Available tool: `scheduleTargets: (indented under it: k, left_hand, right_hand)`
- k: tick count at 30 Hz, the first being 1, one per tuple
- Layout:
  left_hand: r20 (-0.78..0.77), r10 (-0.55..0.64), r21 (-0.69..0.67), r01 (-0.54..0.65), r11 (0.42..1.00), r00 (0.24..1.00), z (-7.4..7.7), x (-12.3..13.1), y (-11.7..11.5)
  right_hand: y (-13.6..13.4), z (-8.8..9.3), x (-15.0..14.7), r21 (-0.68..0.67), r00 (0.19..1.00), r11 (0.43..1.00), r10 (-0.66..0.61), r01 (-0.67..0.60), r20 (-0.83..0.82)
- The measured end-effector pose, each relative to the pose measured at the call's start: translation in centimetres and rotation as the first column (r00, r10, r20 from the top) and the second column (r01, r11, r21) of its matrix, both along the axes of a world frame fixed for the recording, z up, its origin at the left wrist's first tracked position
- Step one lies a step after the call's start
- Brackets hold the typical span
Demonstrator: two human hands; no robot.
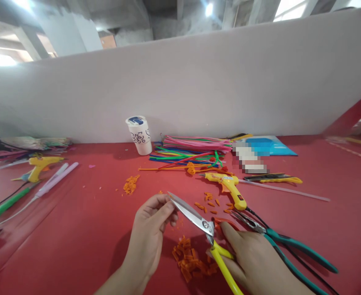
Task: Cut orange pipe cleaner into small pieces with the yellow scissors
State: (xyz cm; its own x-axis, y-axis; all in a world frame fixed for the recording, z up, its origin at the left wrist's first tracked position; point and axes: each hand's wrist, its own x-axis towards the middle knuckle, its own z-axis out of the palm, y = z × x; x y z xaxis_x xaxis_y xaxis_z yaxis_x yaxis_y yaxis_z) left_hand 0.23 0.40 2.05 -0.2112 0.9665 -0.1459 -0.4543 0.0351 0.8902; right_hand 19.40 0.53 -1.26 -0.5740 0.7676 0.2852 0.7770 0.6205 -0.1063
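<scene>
My right hand (254, 262) grips the yellow handles of a pair of scissors (198, 221), whose steel blades point up and left. My left hand (152, 233) is pinched closed at the blade tips; what it pinches is too small to make out. Below the scissors lies a pile of short orange pipe-cleaner pieces (189, 260) on the red table (85, 229). More orange bits (212, 204) are scattered just beyond the blades.
A yellow glue gun (229, 187) and teal-handled pliers (284, 243) lie right of the scissors. Coloured pipe cleaners (192, 149), a white cup (140, 134), a yellow utility knife (272, 178) and a blue sheet (266, 145) sit further back. Another glue gun (39, 166) and glue sticks (57, 178) are at left. A white partition (180, 90) closes the rear.
</scene>
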Motion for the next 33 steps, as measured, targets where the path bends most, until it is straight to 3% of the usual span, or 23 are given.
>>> scheduleTargets:
  k: [10, 12, 14, 16, 19, 22, 24, 26, 29, 33]
  left_hand:
    - [-0.026, 0.018, 0.001, -0.018, 1.000, 0.999, -0.2, -0.1, -0.1]
    - [-0.036, 0.025, 0.001, -0.025, 1.000, 0.999, -0.2, -0.2, -0.2]
    - [-0.041, 0.008, -0.002, -0.009, 1.000, 0.999, -0.2, -0.1, -0.2]
    - [-0.045, -0.061, -0.033, 0.060, 0.998, 0.997, -0.2, 0.2, -0.4]
    - [-0.011, -0.255, -0.123, 0.252, 0.960, 0.967, -0.3, 0.9, -0.8]
    - [0.030, -0.444, -0.175, 0.442, 0.880, 0.896, -0.7, 1.8, -1.3]
    - [0.019, -0.521, -0.192, 0.515, 0.835, 0.853, -1.1, 2.2, -1.6]
    - [-0.001, -0.560, -0.203, 0.548, 0.812, 0.829, -1.4, 2.5, -1.7]
    - [-0.045, -0.587, -0.211, 0.567, 0.796, 0.808, -1.7, 2.6, -1.7]
    - [-0.179, -0.555, -0.272, 0.501, 0.822, 0.813, -1.9, 2.8, -1.7]
  right_hand:
    - [0.3, -0.3, 0.2, 0.019, 1.000, 1.000, -0.022, 0.022, 0.004]
    - [0.3, -0.2, 0.2, -0.037, 0.999, 0.998, -0.045, 0.045, -0.018]
    - [0.4, 0.0, 0.0, -0.180, 0.991, 0.980, -0.101, 0.085, -0.085]
    - [0.3, 0.5, -0.4, -0.386, 0.957, 0.919, -0.178, 0.078, -0.231]
    - [0.1, 1.4, -1.1, -0.649, 0.804, 0.756, -0.331, -0.087, -0.493]
    - [-0.1, 2.0, -1.3, -0.788, 0.670, 0.574, -0.497, -0.223, -0.551]
    - [-0.2, 2.2, -1.3, -0.831, 0.631, 0.490, -0.564, -0.263, -0.533]
    - [-0.2, 2.3, -1.3, -0.836, 0.616, 0.467, -0.577, -0.289, -0.536]
    - [-0.3, 2.3, -1.4, -0.800, 0.610, 0.498, -0.532, -0.336, -0.587]
    - [-0.4, 2.4, -1.7, -0.788, 0.602, 0.516, -0.525, -0.337, -0.601]
